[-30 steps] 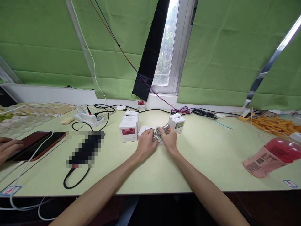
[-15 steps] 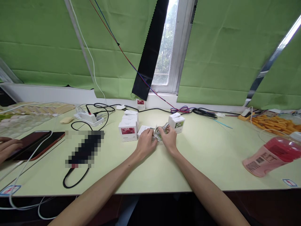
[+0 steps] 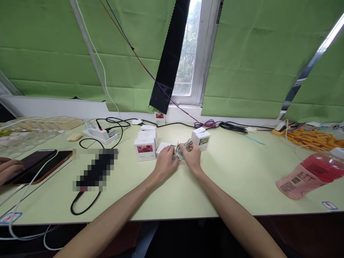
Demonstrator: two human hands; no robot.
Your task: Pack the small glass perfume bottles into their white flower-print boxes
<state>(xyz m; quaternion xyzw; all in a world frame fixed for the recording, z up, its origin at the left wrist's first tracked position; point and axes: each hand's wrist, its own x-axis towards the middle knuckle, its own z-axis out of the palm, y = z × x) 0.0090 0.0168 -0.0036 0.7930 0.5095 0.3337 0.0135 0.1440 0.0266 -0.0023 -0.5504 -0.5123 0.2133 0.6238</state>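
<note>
My left hand [image 3: 166, 163] is closed around a small white box [image 3: 162, 146] lying on the table. Its fingers cover much of that box. Close beside it, my right hand [image 3: 192, 157] grips a clear, shiny round object [image 3: 179, 152] with a silvery cylindrical part, perhaps glass; its exact kind is hard to make out. The object is right at the box's right end, and I cannot tell whether they touch. A row of white boxes with a red-flower picture [image 3: 145, 149] stands left of my hands. White boxes with a green picture [image 3: 202, 141] stand just behind my right hand.
On the left lie a power strip [image 3: 100, 135] with black cables, a pixelated dark object [image 3: 95, 168] and phones [image 3: 37, 161] under another person's hand [image 3: 9, 169]. A tilted pink drink bottle [image 3: 299, 181] is at right, with orange pieces [image 3: 309, 138] behind it.
The view has shifted slightly, so everything sits a little further left. My hands keep nearly the same hold on the box and the clear object.
</note>
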